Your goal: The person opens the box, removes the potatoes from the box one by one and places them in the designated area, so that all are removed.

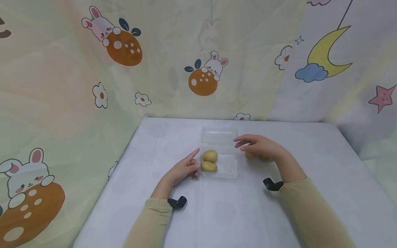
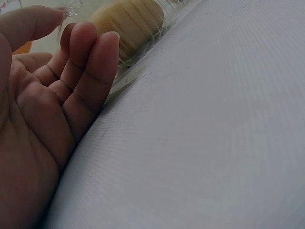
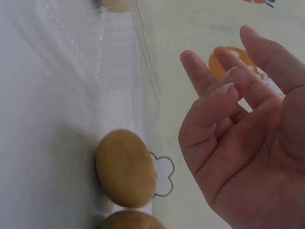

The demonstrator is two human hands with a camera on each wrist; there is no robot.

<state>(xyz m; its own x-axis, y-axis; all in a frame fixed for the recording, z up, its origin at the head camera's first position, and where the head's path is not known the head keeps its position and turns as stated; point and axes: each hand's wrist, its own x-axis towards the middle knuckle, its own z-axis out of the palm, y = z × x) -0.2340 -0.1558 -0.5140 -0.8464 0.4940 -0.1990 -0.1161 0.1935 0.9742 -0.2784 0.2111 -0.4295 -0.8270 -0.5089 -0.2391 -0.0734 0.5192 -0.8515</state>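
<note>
A clear plastic box [image 1: 228,167] lies unfolded on the white table, its lid [image 1: 218,135] laid back at the far side. Two yellow-brown potatoes [image 1: 210,156] sit in the box's left half. At the left rim, my left hand [image 1: 183,168] pinches the edge with the thumb, its index finger stretched along the side; one potato [image 2: 133,24] shows just past the fingertips in the left wrist view. My right hand [image 1: 260,144] hovers right of the box, fingers loosely bent and nothing held. Below it lie two more potatoes [image 3: 126,168], partly hidden by the hand in the head view.
The white cloth-covered table [image 1: 217,213] stretches toward the front, with its back edge against a printed curtain [image 1: 167,75]. Each wrist carries a small black camera, one on the left [image 1: 177,202] and one on the right [image 1: 273,184].
</note>
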